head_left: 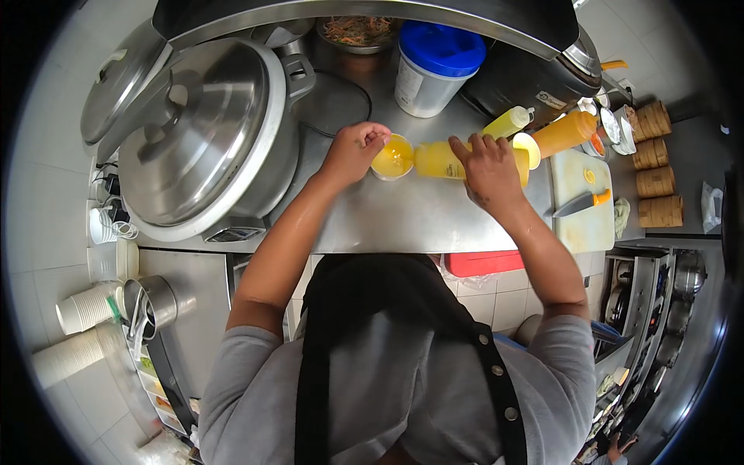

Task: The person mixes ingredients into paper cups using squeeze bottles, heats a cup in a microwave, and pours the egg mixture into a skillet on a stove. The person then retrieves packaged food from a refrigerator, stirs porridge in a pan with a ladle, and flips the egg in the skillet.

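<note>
A yellow squeeze bottle (440,160) lies tilted almost level in my right hand (492,172), its spout end at the rim of a small white cup (390,175). Yellow liquid (394,156) shows inside the cup. My left hand (355,151) is at the cup's left rim, fingers bent together; whether they grip the rim is hard to make out. Just beyond my right hand stand a pale yellow squeeze bottle (508,122) and an orange one (570,132), with a round pale piece (526,149) beside them.
A large lidded steel cooker (203,128) fills the left side. Behind the cup is a blue-lidded tub (442,54). At right, a cutting board (577,225) holds a knife (577,204) and a yellow piece (589,177). Bamboo steamers (660,184) are stacked farther right.
</note>
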Demonstrator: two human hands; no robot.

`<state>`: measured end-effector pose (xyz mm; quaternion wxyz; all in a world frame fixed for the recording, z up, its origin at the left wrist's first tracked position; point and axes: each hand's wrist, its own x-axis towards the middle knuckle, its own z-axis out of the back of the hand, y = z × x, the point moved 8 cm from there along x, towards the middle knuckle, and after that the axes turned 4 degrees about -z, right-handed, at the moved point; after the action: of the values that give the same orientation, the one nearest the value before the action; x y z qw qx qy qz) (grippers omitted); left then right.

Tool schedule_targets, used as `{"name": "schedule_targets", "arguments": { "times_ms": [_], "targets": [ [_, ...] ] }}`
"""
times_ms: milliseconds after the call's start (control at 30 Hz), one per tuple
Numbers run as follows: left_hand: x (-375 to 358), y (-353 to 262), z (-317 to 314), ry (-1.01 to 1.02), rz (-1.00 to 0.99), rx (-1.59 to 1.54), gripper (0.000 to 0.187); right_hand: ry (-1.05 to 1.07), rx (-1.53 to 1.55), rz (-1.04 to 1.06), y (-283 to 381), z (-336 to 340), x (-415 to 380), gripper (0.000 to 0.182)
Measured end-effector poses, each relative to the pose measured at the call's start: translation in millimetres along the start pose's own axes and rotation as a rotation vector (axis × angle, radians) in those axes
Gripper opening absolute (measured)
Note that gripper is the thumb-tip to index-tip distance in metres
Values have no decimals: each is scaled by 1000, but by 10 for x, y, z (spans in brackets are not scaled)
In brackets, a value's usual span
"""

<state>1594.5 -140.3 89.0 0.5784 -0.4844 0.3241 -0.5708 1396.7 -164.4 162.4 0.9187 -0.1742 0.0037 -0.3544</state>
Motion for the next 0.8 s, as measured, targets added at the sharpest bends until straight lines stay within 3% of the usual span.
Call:
{"name": "schedule_targets", "arguments": {
  "times_ms": [367,800],
  "targets": [
    [-165,302,121,-131,69,51,16,-97,-365,255,359,102,404,20],
    [-290,353,191,-187,96,-52,14,76,-483,420,576,204,573,16]
  ]
}}
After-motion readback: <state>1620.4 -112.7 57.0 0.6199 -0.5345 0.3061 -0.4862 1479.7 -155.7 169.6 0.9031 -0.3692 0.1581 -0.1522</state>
